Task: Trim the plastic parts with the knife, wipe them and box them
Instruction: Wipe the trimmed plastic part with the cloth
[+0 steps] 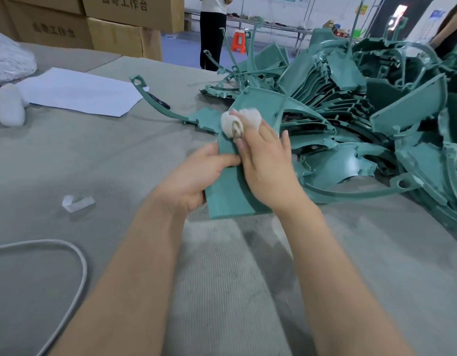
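Clamping teal plastic part (227, 194) at its near left edge with left hand (194, 176), thumb curled over the top. Pinching white wiping wad (239, 119) in right hand (268, 165), pressing it on the part's far end. Lying lengthwise away from body, pointing toward untrimmed pile (376, 104).

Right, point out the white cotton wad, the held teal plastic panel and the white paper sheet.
white cotton wad (248, 117): head view, fluffy top
held teal plastic panel (226, 196): head view, bare lower face
white paper sheet (78, 91): head view, middle
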